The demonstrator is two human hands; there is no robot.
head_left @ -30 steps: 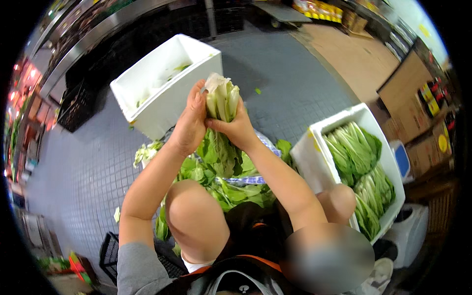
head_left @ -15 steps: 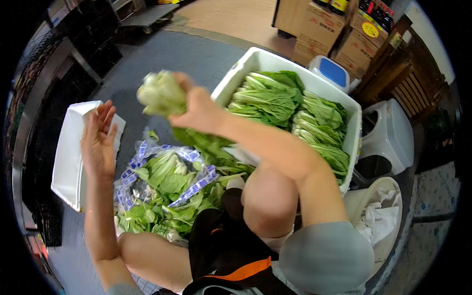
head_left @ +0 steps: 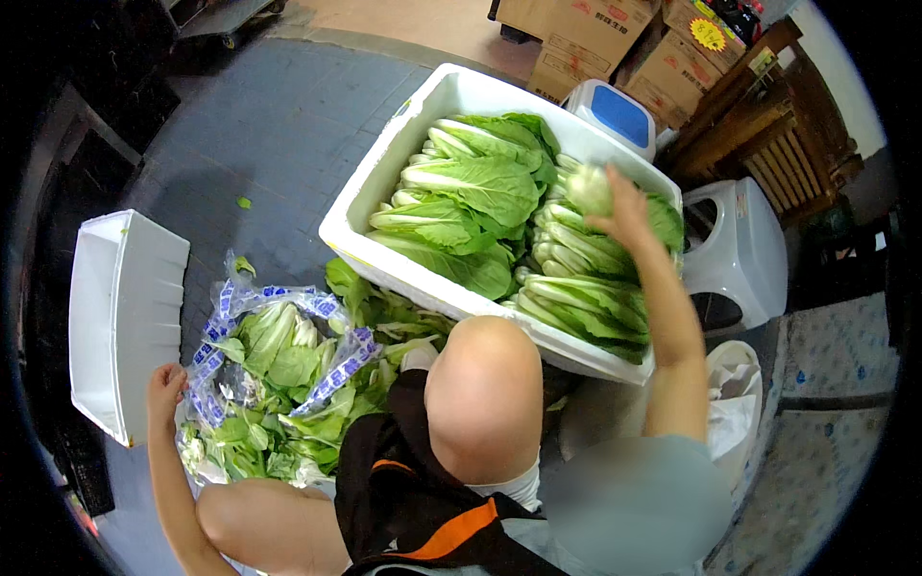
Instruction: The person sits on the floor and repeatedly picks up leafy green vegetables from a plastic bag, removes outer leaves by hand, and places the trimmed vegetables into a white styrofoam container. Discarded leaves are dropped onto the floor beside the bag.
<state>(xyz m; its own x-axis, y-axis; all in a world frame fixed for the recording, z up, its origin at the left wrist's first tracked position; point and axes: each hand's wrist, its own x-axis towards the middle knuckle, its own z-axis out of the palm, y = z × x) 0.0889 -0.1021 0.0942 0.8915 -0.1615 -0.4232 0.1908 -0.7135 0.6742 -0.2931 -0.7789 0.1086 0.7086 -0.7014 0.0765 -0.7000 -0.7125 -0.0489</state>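
My right hand (head_left: 624, 209) is closed on a head of leafy greens (head_left: 589, 190), its pale stalk end pointing left. It is over the right row of a white foam box (head_left: 348, 242). Inside, heads of greens (head_left: 477, 182) lie in two rows, pale stalks to the left and leaves to the right. At lower left, my left hand (head_left: 167, 386) has its fingers curled in, with nothing visible in them. It is beside a white foam lid or tray (head_left: 154, 298) tipped on its side. Between my legs and the box, loose greens (head_left: 288, 360) are heaped in and around a clear plastic bag with blue print (head_left: 331, 384).
A grey-white bin (head_left: 740, 254) and a blue-and-white lidded container (head_left: 619, 117) stand beyond the box's right side. Cardboard boxes (head_left: 586, 48) and a wooden chair (head_left: 778, 144) are farther back. A pail with white paper or plastic (head_left: 735, 403) is by my right elbow.
My right hand has carried the head of greens rightward, from above the floor to over the foam box. My left hand has lowered and its fingers have curled. The view has shifted.
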